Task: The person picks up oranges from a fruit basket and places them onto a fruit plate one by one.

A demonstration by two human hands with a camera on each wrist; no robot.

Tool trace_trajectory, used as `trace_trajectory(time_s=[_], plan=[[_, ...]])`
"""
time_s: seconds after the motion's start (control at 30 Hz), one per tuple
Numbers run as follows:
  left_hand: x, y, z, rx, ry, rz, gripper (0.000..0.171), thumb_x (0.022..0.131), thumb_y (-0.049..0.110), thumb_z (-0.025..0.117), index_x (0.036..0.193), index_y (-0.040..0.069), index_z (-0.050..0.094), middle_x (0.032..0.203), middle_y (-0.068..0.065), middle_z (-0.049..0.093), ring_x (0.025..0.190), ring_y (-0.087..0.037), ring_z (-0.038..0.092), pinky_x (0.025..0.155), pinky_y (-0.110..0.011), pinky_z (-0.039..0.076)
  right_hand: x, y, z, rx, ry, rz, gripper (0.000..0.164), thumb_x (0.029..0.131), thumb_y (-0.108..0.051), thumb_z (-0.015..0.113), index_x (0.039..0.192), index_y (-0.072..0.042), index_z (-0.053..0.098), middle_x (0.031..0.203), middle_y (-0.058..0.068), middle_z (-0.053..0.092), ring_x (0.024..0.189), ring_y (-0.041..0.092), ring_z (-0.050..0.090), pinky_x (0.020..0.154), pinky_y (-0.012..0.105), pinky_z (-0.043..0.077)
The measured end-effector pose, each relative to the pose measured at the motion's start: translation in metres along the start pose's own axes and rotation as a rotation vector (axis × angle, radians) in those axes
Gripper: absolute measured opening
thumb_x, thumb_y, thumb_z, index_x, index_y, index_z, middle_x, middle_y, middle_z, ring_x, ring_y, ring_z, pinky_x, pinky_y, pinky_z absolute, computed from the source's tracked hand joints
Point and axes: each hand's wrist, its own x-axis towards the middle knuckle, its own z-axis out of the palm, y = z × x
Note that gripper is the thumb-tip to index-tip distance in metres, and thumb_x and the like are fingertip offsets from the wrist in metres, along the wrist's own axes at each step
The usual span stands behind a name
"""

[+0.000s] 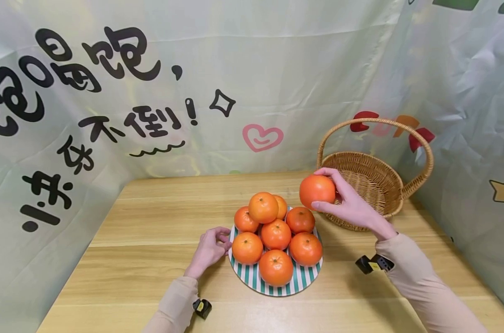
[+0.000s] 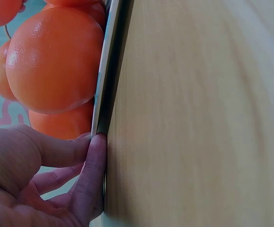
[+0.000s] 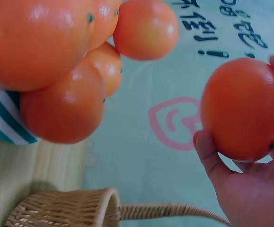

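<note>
My right hand (image 1: 349, 201) holds an orange (image 1: 317, 191) in the air between thumb and fingers, near the basket's left side. In the right wrist view the thumb and fingers curl round that orange (image 3: 243, 109). A round plate (image 1: 252, 277) with green and white stripes carries several oranges (image 1: 276, 268), one of them stacked on top of the others. At the plate's left edge is my left hand (image 1: 212, 247). The left wrist view shows its thumb and a finger pinching the plate's rim (image 2: 109, 71), close beside the oranges.
A wicker basket (image 1: 360, 178) with a tall arched handle (image 1: 430, 157) stands at the back right, behind the right hand. The wooden table (image 1: 152, 231) meets a printed cloth backdrop (image 1: 218, 55) at the back and both sides.
</note>
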Motion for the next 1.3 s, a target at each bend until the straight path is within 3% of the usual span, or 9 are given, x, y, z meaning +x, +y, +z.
trace_trajectory(time_s=[0.23,0.5,0.77,1.03,1.3], plan=[[0.0,0.0,0.0,-0.004,-0.002,-0.005,0.037,0.085,-0.008,0.07,0.121,-0.005,0.064,0.092,-0.016,0.067,0.065,-0.013,0.064,0.06,-0.026,0.062,-0.001,-0.012,0.008,-0.192,-0.055,-0.099,0.063,0.078,-0.024,0.086,0.133,-0.027,0.054,0.125,-0.007,0.054,0.106,0.009,0.056,0.087,0.035,0.055],[0.001,-0.001,0.0,-0.004,0.002,-0.02,0.037,0.085,-0.008,0.07,0.121,-0.005,0.064,0.092,-0.015,0.067,0.064,-0.012,0.063,0.059,-0.024,0.061,-0.003,-0.02,0.015,-0.293,-0.175,-0.131,0.068,0.076,-0.03,0.086,0.134,-0.019,0.051,0.129,-0.001,0.056,0.105,0.015,0.061,0.084,0.037,0.058],[0.002,-0.002,0.0,0.007,-0.005,-0.006,0.038,0.085,-0.007,0.07,0.122,-0.005,0.064,0.094,-0.016,0.067,0.066,-0.013,0.063,0.06,-0.027,0.061,-0.006,-0.03,0.025,-0.357,-0.256,-0.112,0.061,0.076,-0.035,0.083,0.128,-0.024,0.053,0.12,-0.008,0.06,0.097,0.007,0.061,0.081,0.03,0.057],[0.001,-0.002,0.0,0.009,-0.01,-0.003,0.038,0.085,-0.007,0.07,0.122,-0.005,0.064,0.094,-0.015,0.067,0.066,-0.013,0.062,0.06,-0.027,0.061,-0.008,-0.033,0.038,-0.415,-0.314,-0.132,0.059,0.075,-0.039,0.08,0.126,-0.025,0.054,0.114,-0.009,0.06,0.091,0.004,0.061,0.077,0.023,0.056],[0.003,-0.003,0.001,-0.011,-0.005,-0.015,0.038,0.084,-0.009,0.07,0.122,-0.005,0.064,0.093,-0.015,0.066,0.065,-0.012,0.062,0.06,-0.026,0.062,-0.008,-0.031,0.048,-0.441,-0.347,-0.148,0.062,0.074,-0.04,0.08,0.127,-0.02,0.055,0.117,0.0,0.062,0.094,0.01,0.063,0.075,0.027,0.057]])
